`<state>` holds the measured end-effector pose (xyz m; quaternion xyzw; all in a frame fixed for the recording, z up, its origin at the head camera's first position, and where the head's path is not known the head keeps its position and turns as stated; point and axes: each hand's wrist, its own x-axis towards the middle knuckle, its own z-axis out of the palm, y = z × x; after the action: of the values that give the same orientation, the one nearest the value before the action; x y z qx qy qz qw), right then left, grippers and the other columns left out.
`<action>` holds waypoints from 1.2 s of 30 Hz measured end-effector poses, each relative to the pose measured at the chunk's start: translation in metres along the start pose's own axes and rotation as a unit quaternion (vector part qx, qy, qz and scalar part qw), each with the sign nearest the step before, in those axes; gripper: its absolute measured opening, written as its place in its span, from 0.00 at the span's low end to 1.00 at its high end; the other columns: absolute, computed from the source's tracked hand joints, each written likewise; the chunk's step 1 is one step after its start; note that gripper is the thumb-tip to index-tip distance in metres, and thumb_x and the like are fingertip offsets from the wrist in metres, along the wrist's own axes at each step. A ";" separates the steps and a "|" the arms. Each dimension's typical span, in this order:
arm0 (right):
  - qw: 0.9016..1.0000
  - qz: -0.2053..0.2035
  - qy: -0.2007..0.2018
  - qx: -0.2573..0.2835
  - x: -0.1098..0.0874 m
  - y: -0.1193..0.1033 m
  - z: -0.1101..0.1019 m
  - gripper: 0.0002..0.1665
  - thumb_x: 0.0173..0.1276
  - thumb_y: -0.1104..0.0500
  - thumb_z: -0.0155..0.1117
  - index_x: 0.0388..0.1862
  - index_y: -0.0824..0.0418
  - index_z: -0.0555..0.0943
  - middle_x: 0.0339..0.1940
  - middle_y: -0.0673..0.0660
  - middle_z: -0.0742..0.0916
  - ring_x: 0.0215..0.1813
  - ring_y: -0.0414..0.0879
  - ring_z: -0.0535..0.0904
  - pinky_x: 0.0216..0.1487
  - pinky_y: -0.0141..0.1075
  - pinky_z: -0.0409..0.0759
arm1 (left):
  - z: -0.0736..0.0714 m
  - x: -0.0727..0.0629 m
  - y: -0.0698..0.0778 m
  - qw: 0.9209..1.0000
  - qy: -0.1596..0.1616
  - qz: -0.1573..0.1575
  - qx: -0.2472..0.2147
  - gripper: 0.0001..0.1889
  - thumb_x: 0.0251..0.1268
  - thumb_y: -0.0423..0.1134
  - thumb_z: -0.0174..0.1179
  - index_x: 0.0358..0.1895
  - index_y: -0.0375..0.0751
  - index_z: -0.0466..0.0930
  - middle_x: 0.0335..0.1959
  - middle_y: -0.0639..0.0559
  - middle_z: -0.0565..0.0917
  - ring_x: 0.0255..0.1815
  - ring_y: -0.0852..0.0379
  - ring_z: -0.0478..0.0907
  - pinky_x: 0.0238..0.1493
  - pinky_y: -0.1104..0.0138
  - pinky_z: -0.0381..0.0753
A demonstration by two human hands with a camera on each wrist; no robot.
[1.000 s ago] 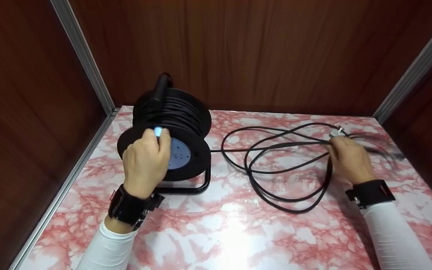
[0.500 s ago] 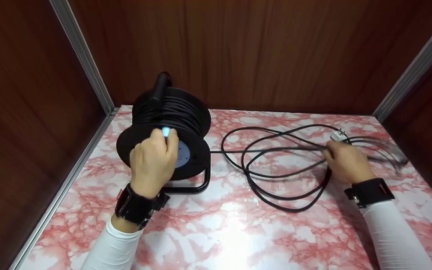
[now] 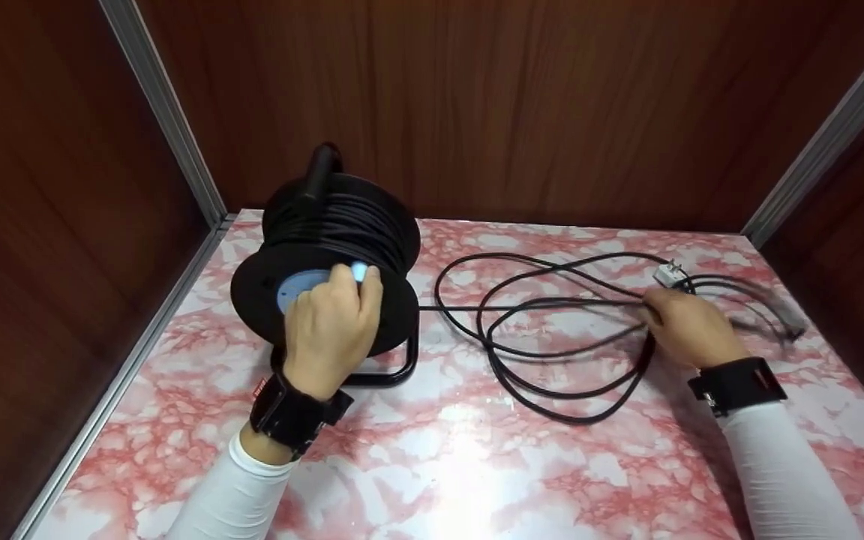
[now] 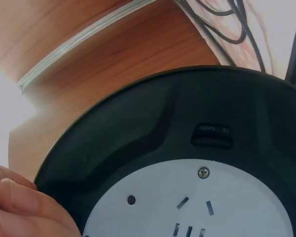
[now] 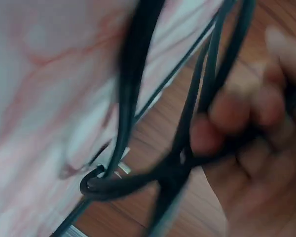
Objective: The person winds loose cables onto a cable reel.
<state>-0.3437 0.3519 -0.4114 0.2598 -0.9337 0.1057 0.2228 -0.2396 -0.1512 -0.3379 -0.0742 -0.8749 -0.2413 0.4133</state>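
Your left hand (image 3: pixel 333 330) grips reel knob (image 3: pixel 358 271) | right hand (image 3: pixel 688 326) grips cable (image 3: pixel 490 346) near red-marbled worktop's (image 3: pixel 462 465) right edge | 3 wood-grain walls (image 3: pixel 447 112)

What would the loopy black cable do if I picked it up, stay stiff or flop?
Probably flop: the black cable lies in loose curves. It might tangle, because it crosses over itself. It also runs to the reel, so a hard pull could tug that too.
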 end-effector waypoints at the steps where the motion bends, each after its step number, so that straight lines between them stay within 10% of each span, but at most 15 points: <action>1: 0.999 -0.014 0.040 -0.013 0.000 0.000 0.000 0.13 0.73 0.62 0.70 0.31 0.57 0.74 0.24 0.54 0.77 0.27 0.58 0.78 0.29 0.54 0.72 | 0.001 -0.001 0.000 1.000 0.000 -0.001 -0.001 0.25 0.81 0.50 0.51 0.22 0.41 0.67 0.10 0.48 0.67 0.10 0.41 0.73 0.12 0.48 0.68; 4: 0.995 -0.042 0.088 -0.032 0.000 0.003 -0.001 0.12 0.71 0.67 0.68 0.34 0.62 0.73 0.26 0.58 0.76 0.28 0.63 0.77 0.29 0.57 0.72 | 0.003 -0.004 0.001 1.000 -0.006 -0.003 -0.004 0.25 0.81 0.50 0.51 0.22 0.41 0.67 0.10 0.47 0.68 0.11 0.40 0.73 0.13 0.47 0.69; 10: 0.997 0.032 -0.074 -0.015 -0.006 0.006 0.000 0.14 0.79 0.59 0.64 0.32 0.54 0.73 0.26 0.52 0.80 0.31 0.56 0.81 0.34 0.55 0.76 | 0.008 -0.009 0.005 1.000 -0.028 0.002 0.011 0.25 0.81 0.51 0.50 0.23 0.40 0.70 0.11 0.44 0.73 0.14 0.36 0.76 0.14 0.44 0.70; 17: 0.997 0.008 0.072 -0.027 -0.002 0.010 0.001 0.10 0.74 0.64 0.67 0.35 0.61 0.74 0.30 0.61 0.79 0.32 0.66 0.79 0.33 0.59 0.74 | 0.013 -0.013 0.008 1.000 -0.020 0.008 0.021 0.24 0.80 0.50 0.52 0.22 0.41 0.68 0.10 0.46 0.70 0.11 0.37 0.74 0.13 0.46 0.68; 25: 0.994 0.041 -0.099 0.011 -0.008 0.009 0.000 0.18 0.81 0.46 0.63 0.30 0.49 0.76 0.30 0.49 0.80 0.34 0.50 0.80 0.39 0.52 0.75 | 0.024 -0.021 0.013 0.997 -0.052 0.032 0.041 0.24 0.80 0.49 0.52 0.22 0.43 0.68 0.11 0.47 0.71 0.12 0.40 0.75 0.12 0.48 0.69; 33: 0.997 0.028 -0.067 0.002 -0.007 0.010 0.005 0.15 0.79 0.51 0.66 0.30 0.50 0.76 0.31 0.51 0.82 0.35 0.52 0.81 0.39 0.53 0.76 | 0.025 -0.023 0.014 0.996 -0.068 0.028 0.049 0.24 0.80 0.50 0.52 0.21 0.43 0.69 0.12 0.45 0.74 0.12 0.39 0.76 0.13 0.48 0.69; 36: 1.000 -0.002 0.003 -0.015 -0.005 0.012 0.003 0.13 0.76 0.59 0.68 0.31 0.56 0.76 0.32 0.56 0.82 0.35 0.58 0.81 0.39 0.56 0.76 | 0.027 -0.023 0.015 0.996 -0.069 0.030 0.049 0.24 0.80 0.50 0.51 0.21 0.42 0.69 0.12 0.45 0.74 0.13 0.39 0.76 0.13 0.48 0.69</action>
<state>-0.3470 0.3630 -0.4178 0.2578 -0.9339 0.0919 0.2301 -0.2378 -0.1238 -0.3646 -0.0969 -0.9093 -0.1802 0.3623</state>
